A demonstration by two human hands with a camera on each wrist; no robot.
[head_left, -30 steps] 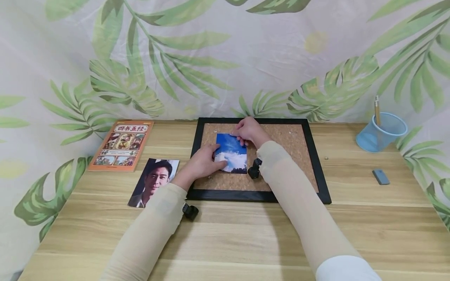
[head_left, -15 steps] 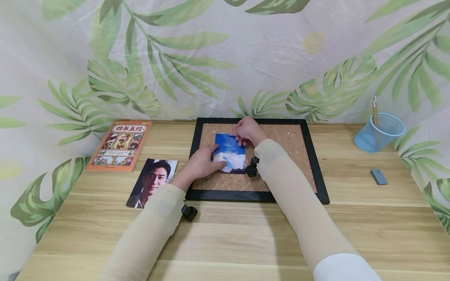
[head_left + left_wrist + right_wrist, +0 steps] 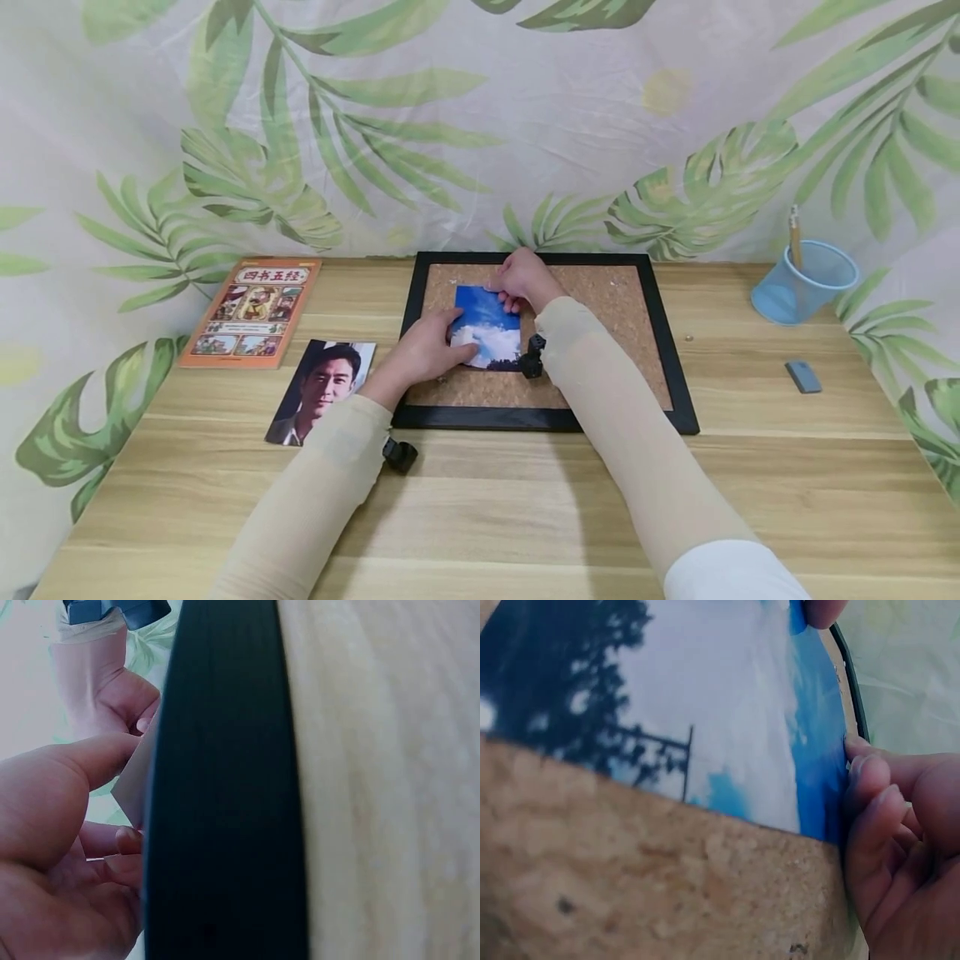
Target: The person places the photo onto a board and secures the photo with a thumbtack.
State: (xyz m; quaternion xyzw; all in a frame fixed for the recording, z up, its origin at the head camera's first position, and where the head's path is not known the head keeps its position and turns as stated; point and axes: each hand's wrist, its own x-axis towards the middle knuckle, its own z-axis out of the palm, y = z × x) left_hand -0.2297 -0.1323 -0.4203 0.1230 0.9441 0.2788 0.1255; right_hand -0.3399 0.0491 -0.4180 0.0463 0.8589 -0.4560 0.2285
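The sky photo (image 3: 487, 327) lies on the cork board (image 3: 615, 308); the left hand (image 3: 429, 350) pinches its lower-left edge, the right hand (image 3: 525, 279) its top corner; keeping it flat and square seems wise.

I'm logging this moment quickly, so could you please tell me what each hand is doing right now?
Left hand: holds the photo's left edge on the corkboard.
Right hand: fingers curled at the photo's top edge, touching it.

Cork board's (image 3: 600, 333) right half bare, open approach there. Left side blocked: portrait photo (image 3: 321, 390), orange book (image 3: 255, 310). Right counter (image 3: 750, 467): pen cup (image 3: 806, 282), eraser (image 3: 802, 376).
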